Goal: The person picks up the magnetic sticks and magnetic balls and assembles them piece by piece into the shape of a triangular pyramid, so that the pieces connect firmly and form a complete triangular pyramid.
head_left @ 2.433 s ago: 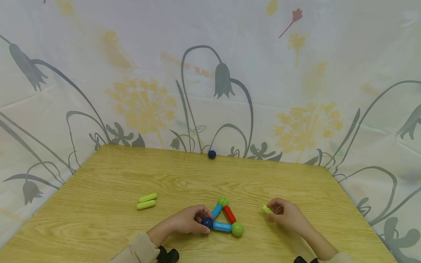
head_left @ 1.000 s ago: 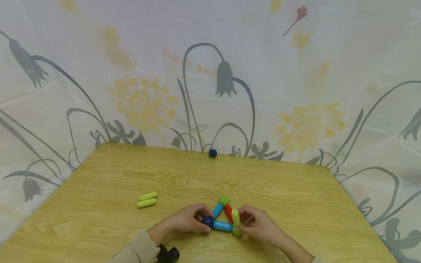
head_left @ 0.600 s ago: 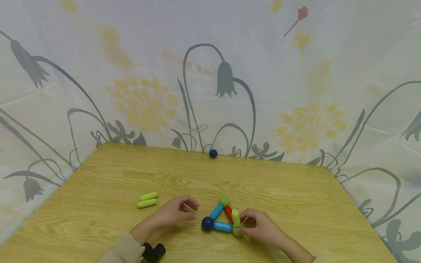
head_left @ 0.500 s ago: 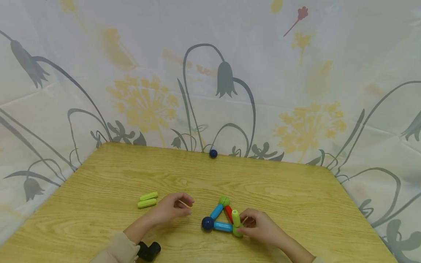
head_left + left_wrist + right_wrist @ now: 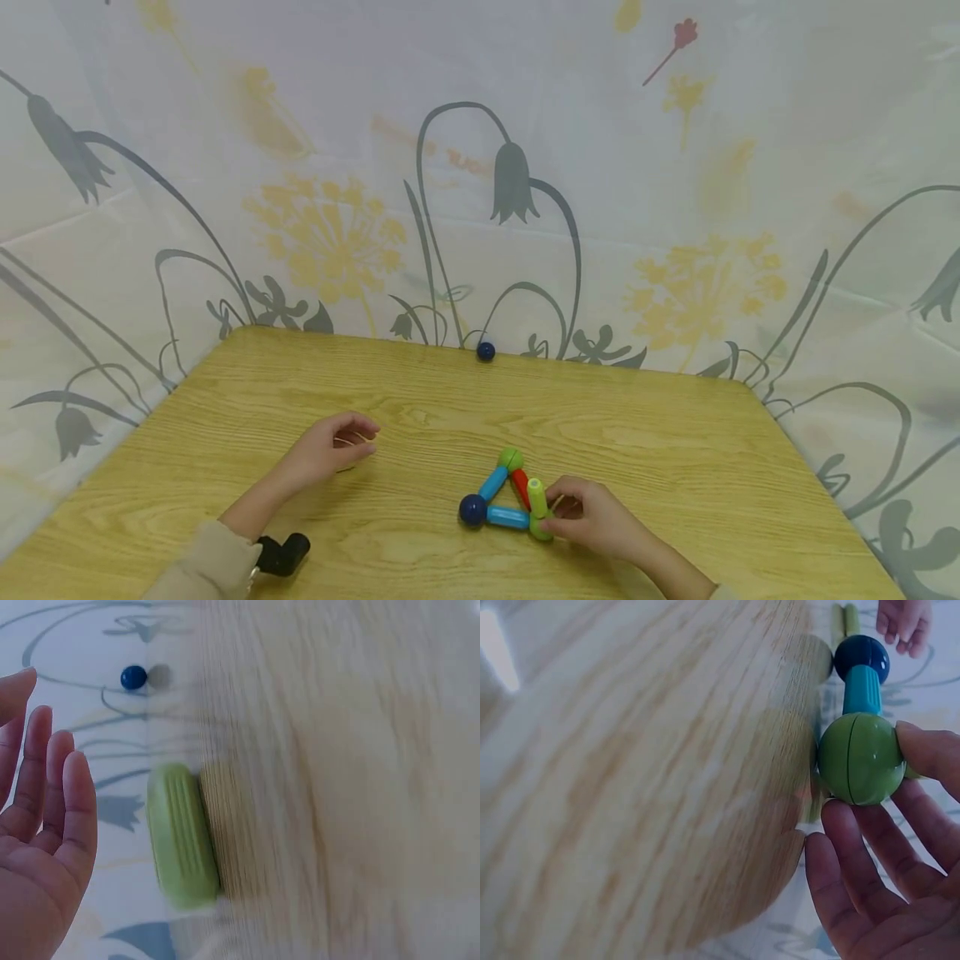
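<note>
A triangle of rods and balls lies on the table in the head view: two blue rods [image 5: 508, 517], a red rod [image 5: 521, 486], a navy ball [image 5: 472, 510] and a far green ball [image 5: 511, 459]. At its near right corner, a yellow-green rod [image 5: 536, 493] stands upright on the near green ball [image 5: 542, 528]. My right hand [image 5: 596, 518] holds that ball between thumb and fingers. My left hand [image 5: 326, 450], fingers loosely bent and holding nothing, hovers over the loose yellow-green rods, mostly hiding them. The left wrist view shows a yellow-green rod [image 5: 182, 836] beside this hand.
Another navy ball [image 5: 486, 352] sits at the table's back edge, against a flower-printed curtain [image 5: 450, 208]. A black wrist device [image 5: 283, 554] hangs under the left sleeve [image 5: 206, 562]. The wood-grain table [image 5: 637, 425] spans the front.
My right hand brought the yellow-green rod from the right and stood it on the near green ball. My left hand let go of the triangle's navy ball and moved left over the loose rods.
</note>
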Action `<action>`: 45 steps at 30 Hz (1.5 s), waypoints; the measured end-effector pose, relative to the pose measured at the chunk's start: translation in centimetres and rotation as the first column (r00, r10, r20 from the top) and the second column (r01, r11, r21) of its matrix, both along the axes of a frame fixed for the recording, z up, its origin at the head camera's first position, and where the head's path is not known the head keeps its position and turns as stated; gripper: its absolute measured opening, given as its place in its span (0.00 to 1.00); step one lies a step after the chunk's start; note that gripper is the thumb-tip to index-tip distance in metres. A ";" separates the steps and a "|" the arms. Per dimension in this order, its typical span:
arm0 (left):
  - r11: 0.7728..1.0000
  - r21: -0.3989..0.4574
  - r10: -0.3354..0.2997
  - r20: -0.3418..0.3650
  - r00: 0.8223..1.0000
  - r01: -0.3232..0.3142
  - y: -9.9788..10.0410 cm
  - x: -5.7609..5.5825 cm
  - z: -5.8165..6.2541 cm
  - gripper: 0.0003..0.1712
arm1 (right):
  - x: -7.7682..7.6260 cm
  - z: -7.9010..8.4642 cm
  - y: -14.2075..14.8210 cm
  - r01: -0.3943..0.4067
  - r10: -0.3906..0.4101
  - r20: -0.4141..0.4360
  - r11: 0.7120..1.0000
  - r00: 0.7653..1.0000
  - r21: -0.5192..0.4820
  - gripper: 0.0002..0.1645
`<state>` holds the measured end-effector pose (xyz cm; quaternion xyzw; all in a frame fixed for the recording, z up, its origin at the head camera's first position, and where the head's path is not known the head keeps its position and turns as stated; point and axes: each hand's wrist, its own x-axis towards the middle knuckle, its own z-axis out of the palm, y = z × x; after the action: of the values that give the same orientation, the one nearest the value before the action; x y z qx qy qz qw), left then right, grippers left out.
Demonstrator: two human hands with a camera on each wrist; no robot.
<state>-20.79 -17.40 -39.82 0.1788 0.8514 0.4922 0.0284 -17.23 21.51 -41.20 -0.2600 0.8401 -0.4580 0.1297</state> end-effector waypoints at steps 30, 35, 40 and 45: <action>0.960 -0.272 0.086 0.068 0.994 -0.064 -3.7 -1.8 -1.0 0.16 | -0.3 0.0 0.4 -0.012 0.012 -0.035 1.000 0.999 0.011 0.13; 0.967 -0.230 0.121 0.038 0.992 -0.109 -2.7 -1.8 -0.6 0.18 | -0.3 0.0 0.5 -0.006 0.008 -0.063 1.000 0.998 0.019 0.12; 0.985 -0.130 0.114 0.016 0.993 -0.111 -0.5 -1.6 0.0 0.20 | -0.5 -0.2 0.7 -0.008 0.009 -0.055 1.000 0.998 0.019 0.11; 0.994 -0.073 0.079 0.007 0.997 -0.078 2.5 -1.1 0.2 0.21 | -0.6 -0.3 0.7 -0.018 0.019 -0.067 1.000 0.998 0.007 0.10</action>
<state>-21.91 -14.91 -39.61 0.1416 0.8750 0.4626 0.0196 -17.87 22.19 -41.49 -0.2826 0.8431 -0.4449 0.1064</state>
